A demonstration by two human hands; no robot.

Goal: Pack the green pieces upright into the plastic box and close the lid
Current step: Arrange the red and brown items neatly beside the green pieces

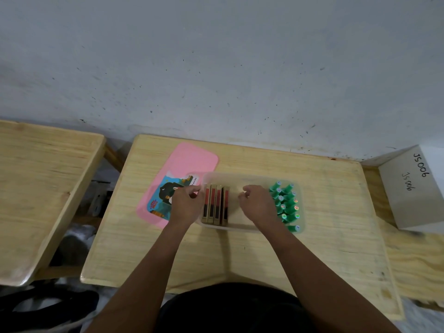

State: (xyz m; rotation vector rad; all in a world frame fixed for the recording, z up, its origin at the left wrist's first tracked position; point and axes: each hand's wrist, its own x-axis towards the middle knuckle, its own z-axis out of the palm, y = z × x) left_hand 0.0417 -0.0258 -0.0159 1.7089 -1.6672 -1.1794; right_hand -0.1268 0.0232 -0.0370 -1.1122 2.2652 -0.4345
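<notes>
A clear plastic box (242, 179) stands mid-table. Several green pieces (286, 205) with round stickered tops stand upright, tightly packed, in its right end. Several slim gold-and-red boxes (215, 205) stand in a row at its left end. The pink lid (189, 162) lies flat on the table left of the box, partly under its corner. My left hand (186, 205) rests at the box's left wall, fingers curled beside the gold boxes. Over the bare middle of the box, my right hand (257, 203) has its fingers curled; I see nothing in it.
The box sits on a light wooden table (240, 251) against a grey wall. A second wooden table (40, 188) stands to the left across a gap. A white cardboard box (413, 188) marked JS006 stands at the right edge.
</notes>
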